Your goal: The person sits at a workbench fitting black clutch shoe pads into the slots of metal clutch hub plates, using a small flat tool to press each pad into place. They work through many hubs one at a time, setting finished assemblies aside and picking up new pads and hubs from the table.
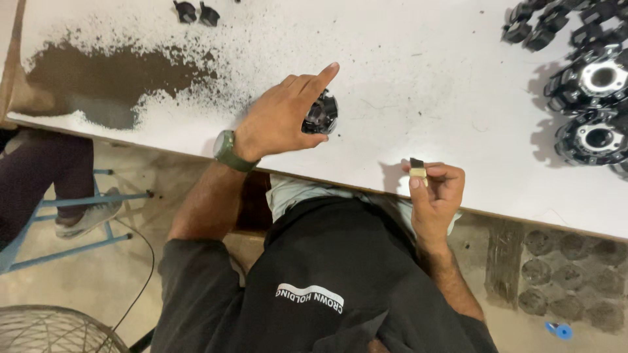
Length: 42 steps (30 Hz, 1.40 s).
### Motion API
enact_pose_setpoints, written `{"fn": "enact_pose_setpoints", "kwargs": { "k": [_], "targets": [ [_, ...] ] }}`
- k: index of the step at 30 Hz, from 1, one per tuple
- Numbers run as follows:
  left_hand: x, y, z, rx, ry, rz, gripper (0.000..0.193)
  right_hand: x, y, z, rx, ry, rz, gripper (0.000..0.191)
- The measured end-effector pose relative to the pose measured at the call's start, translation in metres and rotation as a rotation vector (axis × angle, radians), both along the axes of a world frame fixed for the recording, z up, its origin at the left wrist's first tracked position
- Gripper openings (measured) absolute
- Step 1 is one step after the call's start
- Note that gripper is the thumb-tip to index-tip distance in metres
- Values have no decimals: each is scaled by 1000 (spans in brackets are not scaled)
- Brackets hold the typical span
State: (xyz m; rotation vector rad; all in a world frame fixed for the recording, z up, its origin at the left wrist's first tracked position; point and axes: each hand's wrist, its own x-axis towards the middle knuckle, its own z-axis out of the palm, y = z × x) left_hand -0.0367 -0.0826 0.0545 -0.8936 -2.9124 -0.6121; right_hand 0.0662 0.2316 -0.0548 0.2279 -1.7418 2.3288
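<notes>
White and scuffed, the table (pixel 418 78) fills the upper part of the head view, with a wide patch of dark brown powder (pixel 104 78) spread over it far out beyond the left hand (pixel 284 114). That left hand lies on the table with its thumb and lower fingers curled round a small black round part (pixel 322 113), gripping it from the side, while the index finger (pixel 324 73) points straight out and free above it. A green wristwatch (pixel 226 150) sits on the left wrist. Just beside it, near the table's front edge, the right hand (pixel 437 189) is raised with its fingers closed, pinching a small piece with a pale body and a dark tip (pixel 417 168) between thumb and fingers. Well beyond the right hand, toward the far corner, lie stacked black ring-shaped parts with shiny metal centres (pixel 598 78) and a heap of small black pieces (pixel 543 26). Two more small black pieces (pixel 196 13) rest far above the left hand. Below the left arm, off the table, stand a blue stool frame (pixel 91 202) and another person's leg and shoe (pixel 85 216).
</notes>
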Motion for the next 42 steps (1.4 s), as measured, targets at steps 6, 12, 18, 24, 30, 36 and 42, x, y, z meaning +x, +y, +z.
{"fn": "enact_pose_setpoints", "kwargs": {
  "k": [6, 12, 18, 24, 30, 36, 42],
  "targets": [
    [32, 46, -5, 211, 124, -73, 121, -2, 11, 6, -7, 58, -169, 29],
    [63, 100, -53, 226, -39, -95, 119, 11, 26, -12, 178, -22, -242, 31],
    [62, 93, -54, 380, 188, -180, 82, 17, 19, -15, 323, 0, -197, 35],
    [62, 108, -49, 355, 94, -120, 33, 8, 4, 6, 607, 101, -117, 32],
    [58, 106, -55, 340, 7, -27, 22, 4, -6, 20, 799, 177, -122, 33],
    [60, 103, -55, 385, -32, -11, 16, 5, -10, 19, 913, 223, -181, 32],
    [63, 104, -60, 424, -13, 11, 17, 4, -10, 21, 955, 264, -193, 31]
  ]
}}
